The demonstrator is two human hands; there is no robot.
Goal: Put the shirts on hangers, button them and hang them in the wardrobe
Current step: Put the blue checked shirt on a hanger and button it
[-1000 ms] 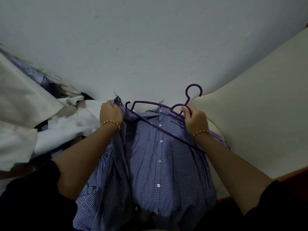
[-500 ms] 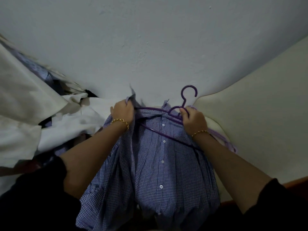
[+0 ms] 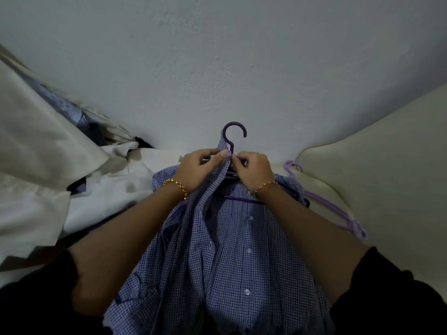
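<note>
A blue checked shirt (image 3: 227,257) with white buttons lies in front of me, draped over a dark purple hanger (image 3: 232,134) whose hook sticks out above the collar. My left hand (image 3: 200,168) pinches the left edge of the collar just below the hook. My right hand (image 3: 254,169) grips the right collar edge at the hanger's neck. Both hands meet at the top of the shirt. The hanger's lower bar (image 3: 242,199) shows through the open front.
A pale lilac hanger (image 3: 326,204) lies to the right on a cream cushion (image 3: 387,165). White and dark clothes (image 3: 101,180) are piled at the left. A bare white wall (image 3: 217,56) stands behind.
Both hands have moved together to the collar under the hook. The shirt's left shoulder now covers the hanger arm, and the hook stands upright.
</note>
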